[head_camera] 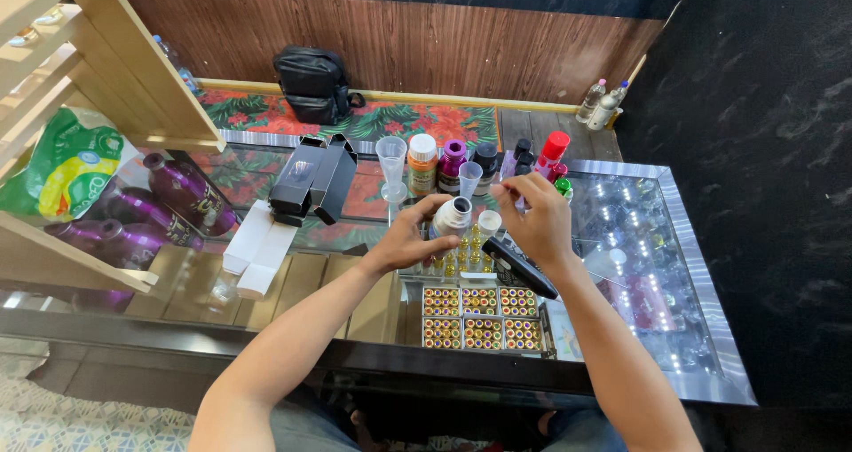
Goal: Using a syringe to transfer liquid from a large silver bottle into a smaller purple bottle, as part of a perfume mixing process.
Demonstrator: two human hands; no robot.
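Over glass desk (621,239), left hand (404,239) is gripping white-capped bottle (453,217); right hand (537,221) beside it is pinching something too small to tell.

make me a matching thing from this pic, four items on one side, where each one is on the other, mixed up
Items:
1. silver bottle
2. black backpack
3. clear measuring cup
4. purple bottles

Places:
A. under the glass, beneath the wooden shelf
B. on the floral mat by the wall
C. in the left hand
D. upright on the glass counter, left of the orange-capped bottle

Pairs: 1-C, 2-B, 3-D, 4-A
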